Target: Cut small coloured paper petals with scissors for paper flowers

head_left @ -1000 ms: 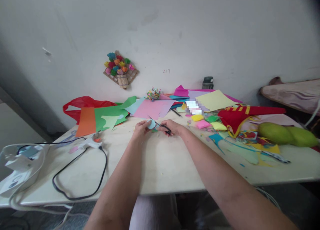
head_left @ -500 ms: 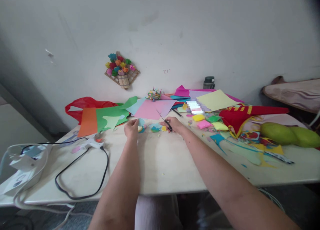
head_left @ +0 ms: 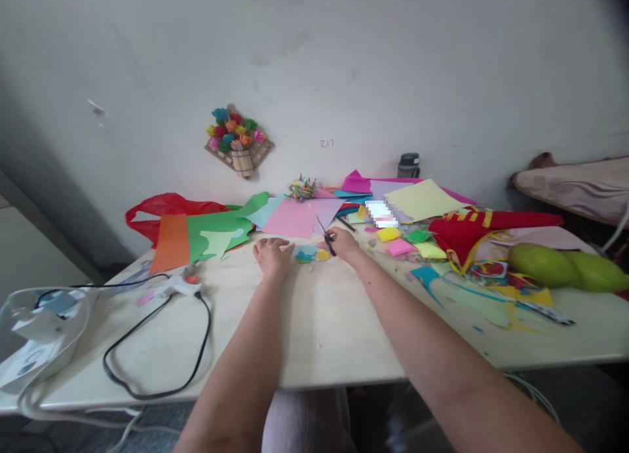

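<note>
My right hand [head_left: 341, 243] grips a pair of scissors [head_left: 329, 242], blades pointing up and away over the table. Just left of it lies a small row of cut paper pieces [head_left: 306, 254], blue, green and yellow. My left hand [head_left: 273, 255] is palm down at the left end of these pieces, its fingers stretched out and apart. Whether a scrap lies beneath its fingers is hidden. Behind both hands lies a pink sheet of paper [head_left: 297, 217], and a dark pen [head_left: 346, 224] is near the scissors.
Green [head_left: 196, 236] and orange paper [head_left: 170, 243] lie at left, near a white glue gun [head_left: 179, 285] and its black cord. At right are a phone [head_left: 381, 214], coloured clay packets [head_left: 400, 247], paper scraps, a red cloth [head_left: 449, 240] and green fruit [head_left: 545, 264].
My left hand has moved slightly right, its closed fingers have spread, and the blue and pale paper pieces at its fingertips no longer show. My right hand still holds the scissors, now tilted more upright.
</note>
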Tool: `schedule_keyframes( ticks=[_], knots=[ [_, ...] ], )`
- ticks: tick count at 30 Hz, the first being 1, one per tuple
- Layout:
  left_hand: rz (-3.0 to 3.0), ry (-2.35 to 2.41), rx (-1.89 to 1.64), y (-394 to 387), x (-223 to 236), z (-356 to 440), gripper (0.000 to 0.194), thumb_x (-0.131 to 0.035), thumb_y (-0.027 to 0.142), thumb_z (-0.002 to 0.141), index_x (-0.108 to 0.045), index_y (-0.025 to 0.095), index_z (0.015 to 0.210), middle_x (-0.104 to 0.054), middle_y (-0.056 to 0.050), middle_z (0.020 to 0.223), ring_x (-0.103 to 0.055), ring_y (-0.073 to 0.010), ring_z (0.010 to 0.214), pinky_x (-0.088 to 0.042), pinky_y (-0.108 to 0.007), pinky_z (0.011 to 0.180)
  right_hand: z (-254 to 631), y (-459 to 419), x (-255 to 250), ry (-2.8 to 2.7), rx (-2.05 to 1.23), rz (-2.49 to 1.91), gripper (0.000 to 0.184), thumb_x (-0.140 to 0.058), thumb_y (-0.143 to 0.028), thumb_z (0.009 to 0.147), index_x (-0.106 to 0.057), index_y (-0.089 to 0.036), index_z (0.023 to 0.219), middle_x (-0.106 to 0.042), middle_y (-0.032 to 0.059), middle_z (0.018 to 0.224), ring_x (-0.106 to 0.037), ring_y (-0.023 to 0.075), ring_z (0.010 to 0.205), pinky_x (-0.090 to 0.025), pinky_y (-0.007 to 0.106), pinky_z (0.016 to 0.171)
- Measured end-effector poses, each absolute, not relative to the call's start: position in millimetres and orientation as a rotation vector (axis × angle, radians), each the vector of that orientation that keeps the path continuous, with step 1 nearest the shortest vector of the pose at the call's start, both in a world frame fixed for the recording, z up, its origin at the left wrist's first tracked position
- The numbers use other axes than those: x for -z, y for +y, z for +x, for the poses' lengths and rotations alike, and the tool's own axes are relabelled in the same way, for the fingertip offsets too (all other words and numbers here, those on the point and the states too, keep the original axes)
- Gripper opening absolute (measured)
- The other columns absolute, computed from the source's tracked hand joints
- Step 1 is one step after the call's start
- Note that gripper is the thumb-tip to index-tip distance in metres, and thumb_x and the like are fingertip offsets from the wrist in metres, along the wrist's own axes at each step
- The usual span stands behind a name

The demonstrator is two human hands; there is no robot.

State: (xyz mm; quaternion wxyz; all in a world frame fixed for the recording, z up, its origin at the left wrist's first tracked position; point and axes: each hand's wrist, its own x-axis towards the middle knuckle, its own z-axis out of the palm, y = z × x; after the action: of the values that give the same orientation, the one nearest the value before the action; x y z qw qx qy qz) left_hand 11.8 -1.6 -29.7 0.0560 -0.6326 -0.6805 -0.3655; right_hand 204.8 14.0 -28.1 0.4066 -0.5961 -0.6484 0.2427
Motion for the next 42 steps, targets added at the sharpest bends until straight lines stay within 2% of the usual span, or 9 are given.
schedule_keyframes(
  ticks=[8, 16, 22, 27, 34, 42],
  knots=[
    [-2.135, -2.037, 0.779, 2, 41, 30, 0.034, -0.057, 0.05, 0.071, -0.068, 0.027, 0.093, -0.061, -0.006, 0.113, -0.033, -0.0316, 0.122, 0.001, -0.058, 0.105, 203, 0, 14, -1.789, -0.429, -1.717, 0.043, -0.067, -0.037, 0.064, -0.06, -0.027, 0.105, -0.067, -0.0007, 0.096, -0.06, 0.0188, 0.087, -0.042, 0.025, 0.067],
    [-2.229, -2.083, 0.819, 3, 41, 29, 0.027, -0.058, 0.043, 0.072, -0.068, 0.026, 0.091, -0.061, -0.007, 0.112, -0.036, -0.0323, 0.12, -0.004, -0.062, 0.102, 207, 3, 16, -1.86, -0.371, -1.743, 0.044, -0.064, -0.03, 0.067, -0.058, -0.028, 0.111, -0.066, 0.0015, 0.105, -0.06, 0.0214, 0.095, -0.042, 0.026, 0.07],
    [-2.233, -1.93, 0.882, 2, 40, 31, 0.035, -0.062, 0.038, 0.07, -0.064, 0.03, 0.105, -0.061, -0.006, 0.113, -0.038, -0.0292, 0.118, -0.005, -0.058, 0.104, 211, 5, 17, -2.016, -0.36, -1.684, 0.051, -0.067, -0.027, 0.065, -0.058, -0.026, 0.115, -0.066, 0.0026, 0.106, -0.06, 0.0205, 0.093, -0.043, 0.024, 0.069],
    [-2.507, -1.631, 0.729, -1, 37, 37, 0.026, -0.059, 0.039, 0.072, -0.068, 0.03, 0.095, -0.066, -0.001, 0.104, -0.045, -0.0246, 0.111, -0.009, -0.048, 0.107, 211, 6, 21, -2.112, -0.337, -1.647, 0.053, -0.066, -0.024, 0.066, -0.057, -0.025, 0.118, -0.067, 0.0031, 0.104, -0.061, 0.0194, 0.092, -0.043, 0.023, 0.07],
    [-2.554, -1.62, 0.67, 1, 39, 39, 0.026, -0.055, 0.038, 0.076, -0.07, 0.027, 0.094, -0.066, -0.002, 0.107, -0.048, -0.0234, 0.108, -0.018, -0.044, 0.104, 211, 9, 25, -2.159, -0.312, -1.609, 0.058, -0.067, -0.027, 0.064, -0.054, -0.026, 0.121, -0.067, 0.0026, 0.104, -0.061, 0.019, 0.091, -0.044, 0.023, 0.068],
    [-2.555, -1.64, 0.677, 0, 39, 39, 0.028, -0.049, 0.037, 0.079, -0.069, 0.027, 0.096, -0.065, -0.002, 0.108, -0.048, -0.0228, 0.107, -0.022, -0.041, 0.102, 209, 6, 29, -2.166, -0.109, -1.59, 0.045, -0.057, -0.031, 0.074, -0.056, -0.031, 0.119, -0.068, 0.0033, 0.101, -0.062, 0.0211, 0.09, -0.043, 0.026, 0.068]
  ],
)
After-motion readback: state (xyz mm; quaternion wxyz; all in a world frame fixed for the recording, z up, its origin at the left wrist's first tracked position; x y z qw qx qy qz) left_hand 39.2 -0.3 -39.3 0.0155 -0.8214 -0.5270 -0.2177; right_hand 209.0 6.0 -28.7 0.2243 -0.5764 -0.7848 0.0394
